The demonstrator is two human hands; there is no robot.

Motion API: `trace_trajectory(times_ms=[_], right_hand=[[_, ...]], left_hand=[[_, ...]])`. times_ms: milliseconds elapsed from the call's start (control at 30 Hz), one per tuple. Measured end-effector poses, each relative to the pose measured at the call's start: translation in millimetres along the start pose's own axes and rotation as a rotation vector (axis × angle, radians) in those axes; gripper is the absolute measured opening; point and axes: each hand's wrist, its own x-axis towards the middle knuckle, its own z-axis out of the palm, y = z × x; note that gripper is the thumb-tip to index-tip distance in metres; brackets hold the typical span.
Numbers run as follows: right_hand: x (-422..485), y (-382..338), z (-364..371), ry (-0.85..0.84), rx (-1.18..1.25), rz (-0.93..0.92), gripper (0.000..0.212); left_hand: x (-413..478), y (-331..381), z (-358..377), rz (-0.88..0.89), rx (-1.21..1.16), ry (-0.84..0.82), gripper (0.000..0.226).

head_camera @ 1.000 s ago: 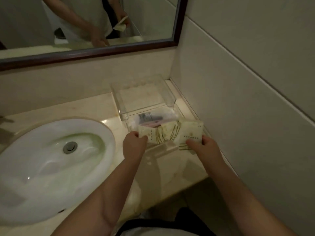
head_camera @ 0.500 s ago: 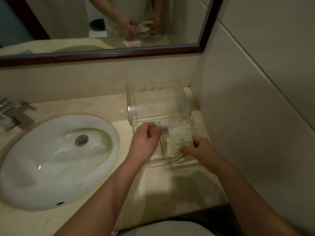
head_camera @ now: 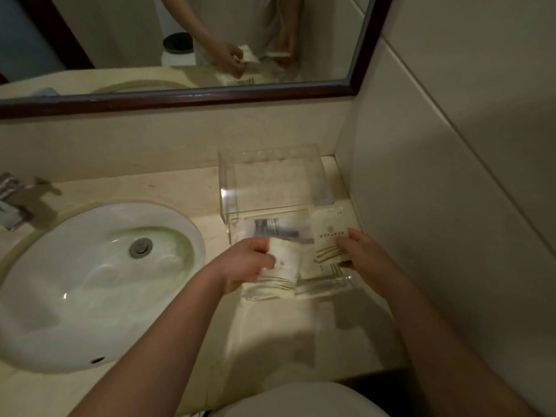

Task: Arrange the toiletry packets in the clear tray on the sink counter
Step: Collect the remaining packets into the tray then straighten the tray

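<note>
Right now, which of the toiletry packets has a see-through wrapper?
The clear plastic packet lying at the back of the clear tray; the two cream paper packets, left and right, are opaque and hand-held.

Both bare forearms reach forward from the bottom of view, converging ahead. Left hand [head_camera: 246, 261] curled in a closed grip, knuckles up, thumb side toward the right. Right hand [head_camera: 362, 254] just beside it, apart, fingers [head_camera: 346, 243] bent inward in a pinch, wrist angled left.

White basin [head_camera: 90, 296], drain [head_camera: 140, 247], framed mirror [head_camera: 180, 40], perhaps a tap [head_camera: 12, 203] at left
</note>
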Motion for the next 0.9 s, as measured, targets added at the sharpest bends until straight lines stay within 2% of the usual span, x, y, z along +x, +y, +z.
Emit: trace_trajectory(times_ms=[200,300,400,467,600,767,833,900], right_hand=[[11,9,-7,0.058,-0.191,-0.047,0.016],[16,11,-8,0.102,-0.337,-0.122,0.015],[21,12,-2,0.035,-0.507,-0.176,0.018],[24,13,4,-0.027,-0.617,-0.197,0.019],[31,15,14,-0.072,-0.805,-0.239,0.019],[36,19,20,0.022,-1.028,-0.297,0.024],[34,25,20,0.148,-1.094,-0.361,0.032],[27,30,23,0.262,-1.049,-0.431,0.041]], left_hand=[[-9,-10,2,-0.057,-0.151,0.376,0.017],[-10,-22,11,-0.065,-0.231,0.503,0.010],[-10,-35,21,-0.051,-0.210,0.600,0.018],[-10,-42,25,-0.032,-0.104,0.651,0.032],[-14,-46,28,-0.024,0.203,0.695,0.046],[-27,-47,33,-0.055,0.610,0.762,0.068],[-31,-49,35,0.087,0.688,0.832,0.068],[-29,-56,36,0.283,0.895,0.830,0.061]])
